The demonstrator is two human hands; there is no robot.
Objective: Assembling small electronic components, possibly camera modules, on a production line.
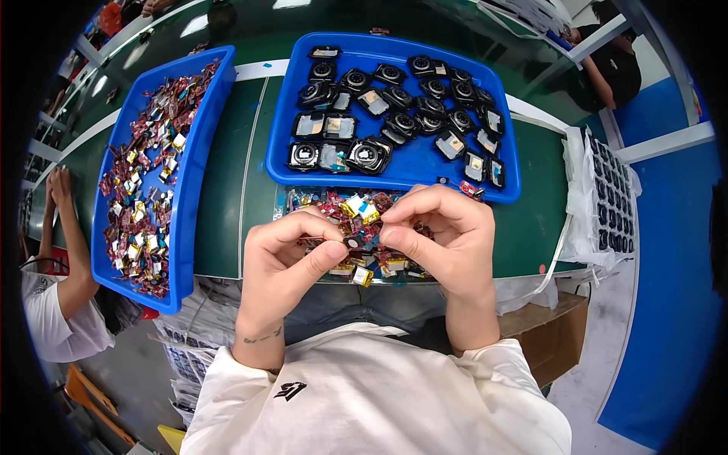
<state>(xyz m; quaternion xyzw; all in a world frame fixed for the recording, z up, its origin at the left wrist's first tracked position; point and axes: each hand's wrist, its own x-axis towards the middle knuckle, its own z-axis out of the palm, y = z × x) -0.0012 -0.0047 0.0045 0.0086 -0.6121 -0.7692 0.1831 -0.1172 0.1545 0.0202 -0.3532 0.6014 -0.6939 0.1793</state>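
Where the green tabletop (pixel 538 235) reaches farthest left of my landmark, the wide blue plastic tray (pixel 417 158), I see a co-worker's white sleeve (pixel 68 326). Between that sleeve and the landmark stands a long, narrow blue plastic tray (pixel 196 171), strewn with small red, silver and yellow electronic pieces (pixel 135 250); its raised walls presumably keep the loose bits together.

Nearer to me than the landmark, just off its front edge, I have the left hand (pixel 280 258), thumb and forefinger pinched on a small black part with a pale spot (pixel 354 243). That part sits between the two hands, above a loose heap of red, yellow and silver components (pixel 364 277). I judge the fingertip hold suits so slight a piece, and keeping it close over the heap shortens the reach. At the part's right, the right hand (pixel 451 239) brings thumb and fingers nearly together; I cannot tell whether its grip has closed on anything.

Inside the landmark, black rounded-square casings (pixel 368 155) lie spread out, probably so each can be picked up singly. Right of it, a white-wrapped stack with rows of dark pieces (pixel 614 197) stands at the tabletop's end, seemingly arranged for orderly keeping.
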